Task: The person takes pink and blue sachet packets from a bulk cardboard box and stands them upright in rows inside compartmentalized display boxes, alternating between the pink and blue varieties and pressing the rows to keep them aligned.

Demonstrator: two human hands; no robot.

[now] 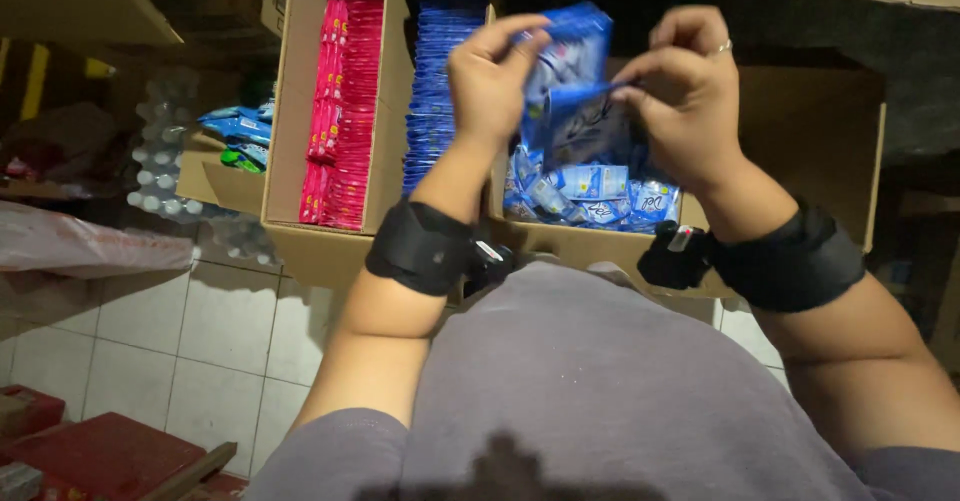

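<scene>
My left hand (pixel 490 81) pinches the top of a blue and white sachet strip (pixel 572 61) held up above an open cardboard box (pixel 800 111). My right hand (pixel 680 86) grips the same strip lower down on its right edge. More blue and white sachets (pixel 590 196) lie piled in the box under my hands. Both wrists wear black bands, and a ring shows on my right hand.
To the left stands a cardboard box (pixel 290 111) packed with upright pink sachets (pixel 345 111), and a row of dark blue sachets (pixel 432 91) beside it. Bottled water in plastic wrap (pixel 165 151) sits far left. White floor tiles (pixel 190 341) and red packs (pixel 100 456) lie below.
</scene>
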